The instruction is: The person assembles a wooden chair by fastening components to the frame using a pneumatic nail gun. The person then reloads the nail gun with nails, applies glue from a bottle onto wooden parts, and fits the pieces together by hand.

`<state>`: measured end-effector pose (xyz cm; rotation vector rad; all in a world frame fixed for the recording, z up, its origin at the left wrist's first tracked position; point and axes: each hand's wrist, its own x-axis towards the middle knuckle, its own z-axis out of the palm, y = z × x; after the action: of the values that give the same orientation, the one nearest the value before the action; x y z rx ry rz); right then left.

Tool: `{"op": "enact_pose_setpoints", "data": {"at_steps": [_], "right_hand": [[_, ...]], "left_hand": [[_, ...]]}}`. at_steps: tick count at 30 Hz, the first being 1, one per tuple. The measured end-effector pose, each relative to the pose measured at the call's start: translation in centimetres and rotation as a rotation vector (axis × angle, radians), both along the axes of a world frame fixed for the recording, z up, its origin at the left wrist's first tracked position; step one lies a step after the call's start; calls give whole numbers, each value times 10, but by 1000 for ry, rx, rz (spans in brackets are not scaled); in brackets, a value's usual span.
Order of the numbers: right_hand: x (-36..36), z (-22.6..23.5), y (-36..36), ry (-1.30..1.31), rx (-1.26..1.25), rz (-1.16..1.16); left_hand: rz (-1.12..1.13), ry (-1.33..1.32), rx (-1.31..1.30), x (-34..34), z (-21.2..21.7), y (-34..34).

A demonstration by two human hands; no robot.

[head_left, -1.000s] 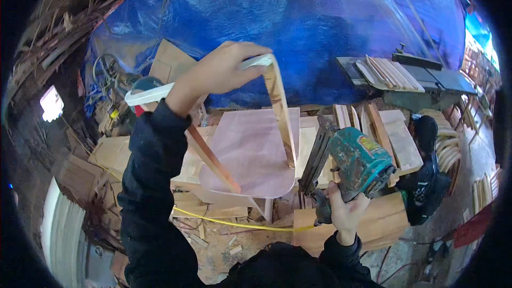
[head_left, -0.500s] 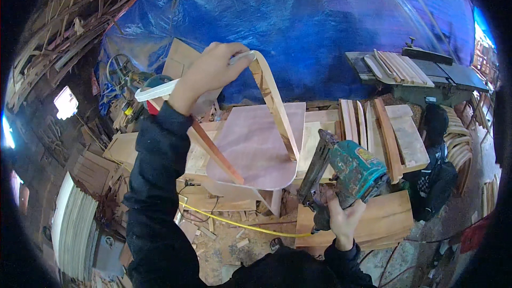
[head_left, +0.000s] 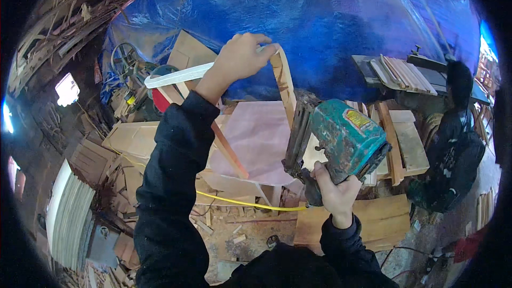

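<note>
My left hand (head_left: pixel 242 58) is closed around the upper corner of a pale wooden frame (head_left: pixel 284 81). A white-edged bar of this frame runs left from under my hand, and its legs slant down to a thin pinkish plywood panel (head_left: pixel 253 128) on the bench. My right hand (head_left: pixel 338 194) grips the handle of a worn green nail gun (head_left: pixel 349 136). The gun is lifted just right of the frame, its dark magazine and nose hiding the lower end of the right leg. A yellow air hose (head_left: pixel 250 204) runs leftward from near the gun's handle.
A blue tarp (head_left: pixel 298 26) hangs behind the bench. Cut wooden strips (head_left: pixel 410 77) lie on a machine table at the far right. A person in dark clothing (head_left: pixel 456 144) is at the right. Curved boards (head_left: pixel 69 218) are stacked at left; wood scraps (head_left: pixel 240 239) litter the floor.
The nail gun has risen and come closer to the frame's right leg. My left hand and the frame's top sit further right in view. The person at the right now stands out more.
</note>
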<state>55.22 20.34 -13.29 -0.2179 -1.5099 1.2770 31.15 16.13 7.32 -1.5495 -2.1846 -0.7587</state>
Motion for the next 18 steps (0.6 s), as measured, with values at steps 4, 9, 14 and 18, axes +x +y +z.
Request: {"op": "enact_pose_setpoints", "data": {"at_steps": [4, 9, 14, 18], "right_hand": [[-3, 15, -1, 48, 27, -5], [-9, 26, -16, 49, -12, 70], [-7, -1, -29, -89, -189, 8], [-14, -26, -36, -99, -203, 77]], "left_hand": [[-36, 97, -22, -5, 3, -29], [-3, 566, 119, -43, -34, -108], [205, 400, 745, -101, -142, -159], [193, -168, 704, -90, -220, -126]]}}
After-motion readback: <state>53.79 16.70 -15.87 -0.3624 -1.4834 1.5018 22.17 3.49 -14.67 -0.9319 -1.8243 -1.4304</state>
